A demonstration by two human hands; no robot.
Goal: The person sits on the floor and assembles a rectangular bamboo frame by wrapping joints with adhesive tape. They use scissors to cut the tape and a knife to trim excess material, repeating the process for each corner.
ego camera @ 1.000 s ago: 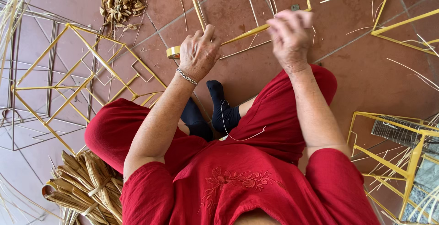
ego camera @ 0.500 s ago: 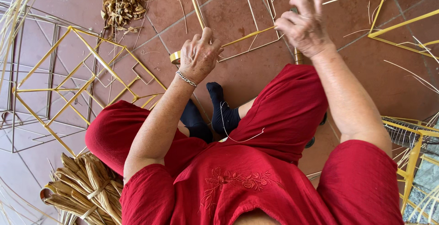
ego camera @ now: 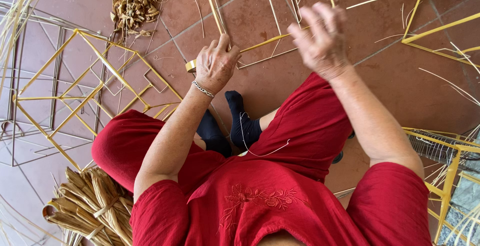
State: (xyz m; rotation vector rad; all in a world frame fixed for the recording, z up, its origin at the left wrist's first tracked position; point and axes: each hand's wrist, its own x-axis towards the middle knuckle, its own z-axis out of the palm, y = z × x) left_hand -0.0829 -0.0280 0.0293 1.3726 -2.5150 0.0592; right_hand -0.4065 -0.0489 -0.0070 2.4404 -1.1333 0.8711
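You are looking at a matt reddish tiled floor (ego camera: 240, 16), smooth and slightly dusty. The thin yellow frame strips (ego camera: 212, 6) are showing a smooth, taped sheen. The bundled tan dried fibre (ego camera: 95, 201) is appearing coarse. The red cloth garment (ego camera: 260, 201) is looking soft, embroidered.

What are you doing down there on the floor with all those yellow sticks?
A person in red clothes sits on the reddish tiled floor. The left hand grips a thin yellow bamboo-like strip frame lying on the tiles, right beside a small yellow tape roll. The right hand is lifted above the frame, fingers spread, blurred. Finished yellow stick frames lie to the left, and a tied bundle of dried straw sits nearby.
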